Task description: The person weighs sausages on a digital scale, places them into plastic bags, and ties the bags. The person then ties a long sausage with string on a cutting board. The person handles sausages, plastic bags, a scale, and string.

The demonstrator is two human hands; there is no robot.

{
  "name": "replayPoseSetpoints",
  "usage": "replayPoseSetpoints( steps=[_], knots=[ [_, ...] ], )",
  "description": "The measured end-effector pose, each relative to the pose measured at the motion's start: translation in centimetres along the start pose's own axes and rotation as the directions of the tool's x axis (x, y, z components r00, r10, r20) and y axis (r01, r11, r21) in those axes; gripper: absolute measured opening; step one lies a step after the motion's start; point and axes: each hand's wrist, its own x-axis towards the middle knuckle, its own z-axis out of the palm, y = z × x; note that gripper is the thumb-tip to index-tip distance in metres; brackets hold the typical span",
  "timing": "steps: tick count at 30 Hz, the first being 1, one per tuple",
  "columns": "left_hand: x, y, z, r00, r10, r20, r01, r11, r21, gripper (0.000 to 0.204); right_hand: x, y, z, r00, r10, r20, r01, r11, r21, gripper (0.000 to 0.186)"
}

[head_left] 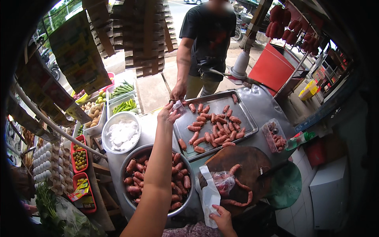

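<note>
My left hand [169, 113] reaches out over the near corner of the tray and meets the hand [178, 92] of a person in a dark T-shirt. A small, pale purplish, thin piece [179, 109] shows at my fingers; its kind is unclear. My right hand [223, 219] pinches the lower edge of a white plastic bag [210, 194]. Beside that bag, on a round wooden chopping board [252, 158], lie a clear bag of reddish meat [223, 182] and a curved string of sausage [245, 200]. Under my left forearm stands a metal basin [191, 197] of sausages.
A metal tray [252, 118] holds many sausages. A white basket [138, 136] with white bags stands left. A clear tub [275, 134] sits right. Egg trays [43, 166], vegetables [122, 89] and red baskets [74, 158] line the left. Packets [79, 51] and sausages [278, 23] hang above.
</note>
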Motion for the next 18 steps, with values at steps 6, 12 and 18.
replayPoseSetpoints(
  steps=[6,12,18],
  knots=[
    [0.6,-1.0,-1.5,0.983,0.125,-0.138,-0.123,0.992,0.020,0.024,-0.3,0.4,0.3,1.000,-0.004,0.002,0.004,1.000,-0.023,0.048],
    [2.9,-2.1,-3.0,0.962,0.273,-0.012,-0.273,0.960,-0.058,0.020,-0.5,0.7,0.4,0.999,0.023,0.022,-0.021,0.997,-0.073,0.047],
    [3.5,-2.5,-2.9,0.773,0.632,0.052,-0.625,0.745,0.234,0.011,-0.6,0.8,0.5,1.000,0.014,0.017,-0.011,0.990,-0.144,0.047]
  ],
)
